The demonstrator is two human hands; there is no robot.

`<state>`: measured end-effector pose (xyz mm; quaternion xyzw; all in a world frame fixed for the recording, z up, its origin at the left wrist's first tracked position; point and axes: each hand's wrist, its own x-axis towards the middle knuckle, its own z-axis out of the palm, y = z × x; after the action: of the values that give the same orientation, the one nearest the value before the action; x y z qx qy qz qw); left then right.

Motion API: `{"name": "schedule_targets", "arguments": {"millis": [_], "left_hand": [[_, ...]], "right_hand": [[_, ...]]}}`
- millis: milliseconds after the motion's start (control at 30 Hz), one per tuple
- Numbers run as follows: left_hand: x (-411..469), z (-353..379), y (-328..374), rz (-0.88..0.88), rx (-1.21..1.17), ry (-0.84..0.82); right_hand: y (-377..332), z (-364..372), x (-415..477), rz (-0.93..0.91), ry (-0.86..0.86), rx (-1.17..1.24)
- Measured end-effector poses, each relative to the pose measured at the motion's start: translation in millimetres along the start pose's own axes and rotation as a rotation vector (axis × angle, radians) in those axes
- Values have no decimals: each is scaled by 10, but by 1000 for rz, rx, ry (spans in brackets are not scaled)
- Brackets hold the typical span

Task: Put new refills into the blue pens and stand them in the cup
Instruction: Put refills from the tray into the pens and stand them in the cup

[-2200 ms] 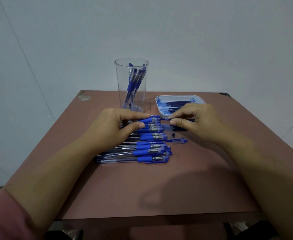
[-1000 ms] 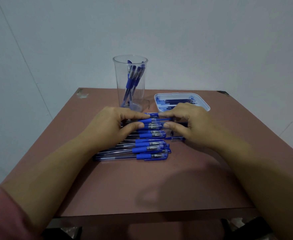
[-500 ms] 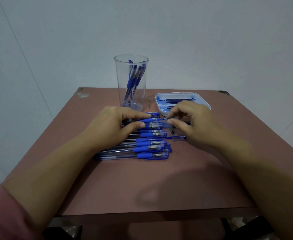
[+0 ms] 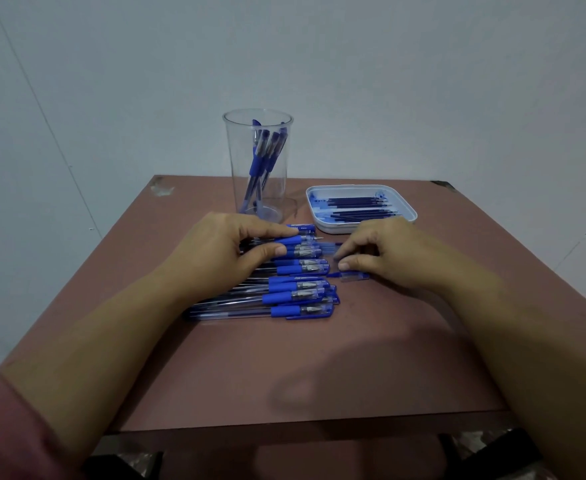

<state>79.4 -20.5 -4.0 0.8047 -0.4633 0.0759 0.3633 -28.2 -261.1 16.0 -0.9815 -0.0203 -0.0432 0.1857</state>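
Blue pens [image 4: 295, 289] lie side by side in a loose heap at the middle of a matte, reddish-brown counter [image 4: 319, 368] with chipped far corners, set against a plain pale grey wall [image 4: 423, 81]. Their barrels are clear plastic with blue rubbery grips. More pens lean inside a tall, round, clear cup [image 4: 257, 161] at the far edge. Just right of it a shallow white tray [image 4: 409, 210] with rounded corners holds thin dark refills [image 4: 357, 207]. The left hand [image 4: 222, 251] pinches the far pen [image 4: 296, 240] of the heap between thumb and forefinger. The right hand [image 4: 388, 254] has its fingers curled towards the thumb; I cannot tell whether they grip anything. A loose clear cap [image 4: 353, 276] lies under it.
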Motion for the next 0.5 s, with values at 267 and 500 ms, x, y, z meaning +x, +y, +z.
{"name": "schedule_targets", "arguments": {"millis": [267, 500], "left_hand": [[2, 6, -18, 9, 11, 3], [1, 10, 12, 24, -12, -14]], "right_hand": [[-115, 33, -58, -115, 355, 390], [-180, 194, 15, -181, 372, 384]]}}
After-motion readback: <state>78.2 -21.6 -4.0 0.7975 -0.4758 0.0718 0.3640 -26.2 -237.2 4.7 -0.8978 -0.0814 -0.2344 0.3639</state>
